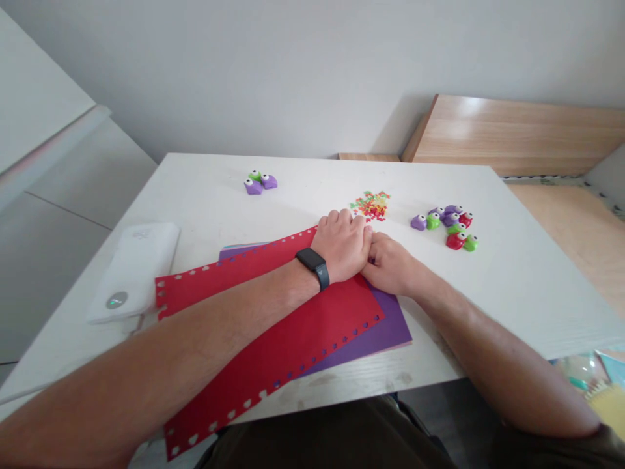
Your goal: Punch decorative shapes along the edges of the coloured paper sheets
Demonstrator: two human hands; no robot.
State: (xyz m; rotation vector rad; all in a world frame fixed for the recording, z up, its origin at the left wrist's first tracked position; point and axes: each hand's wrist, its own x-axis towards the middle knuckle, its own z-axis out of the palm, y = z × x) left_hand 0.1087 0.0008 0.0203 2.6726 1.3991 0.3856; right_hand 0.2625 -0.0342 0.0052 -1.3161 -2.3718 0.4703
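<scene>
Left hand (343, 246) touching right hand (390, 264), fingers of both bent and close together, any grip hidden, red paper (312, 332) partly beneath, toward eight o'clock, confetti (375, 207) near twelve, white table (205, 189) below, wooden panel (512, 133) at two, grey wall (293, 78) at twelve.

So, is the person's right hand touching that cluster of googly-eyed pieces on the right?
Apart. The head view shows it: bare white tabletop lies between the right hand and the nearest of the googly-eyed pieces.
</scene>
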